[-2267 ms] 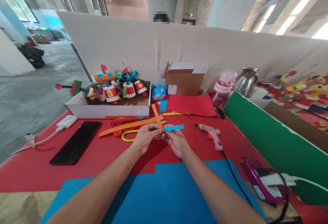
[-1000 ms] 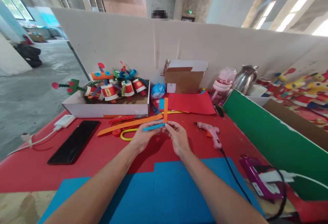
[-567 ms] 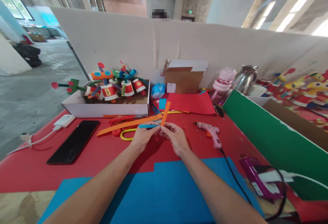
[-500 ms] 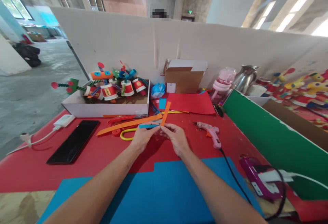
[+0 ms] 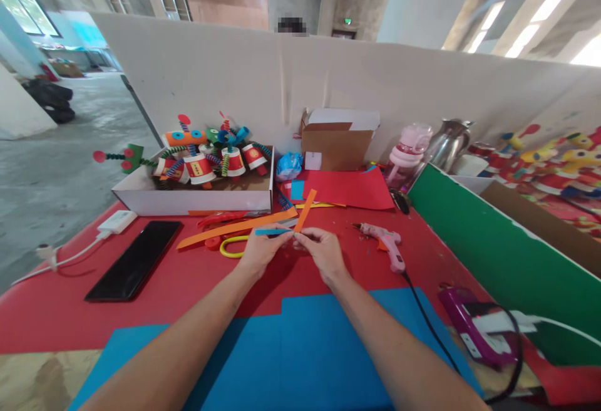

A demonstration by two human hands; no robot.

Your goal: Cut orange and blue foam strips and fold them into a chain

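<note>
Where both hands [image 5: 293, 249] meet — orange strip [image 5: 305, 210], blue strip [image 5: 272, 232] pinched.

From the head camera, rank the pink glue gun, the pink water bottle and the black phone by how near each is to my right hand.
From the right hand:
1. Pink glue gun, lying on the red table just to its right.
2. Pink water bottle, farther back on the right, beside the metal kettle.
3. Black phone, far off on the left, beyond the left hand.

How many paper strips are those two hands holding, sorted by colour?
Orange strip: 1, pinched at its lower end where the right hand and left hand meet.
Blue strip: 1, lying across the left hand's fingertips.
Total: 2
</note>
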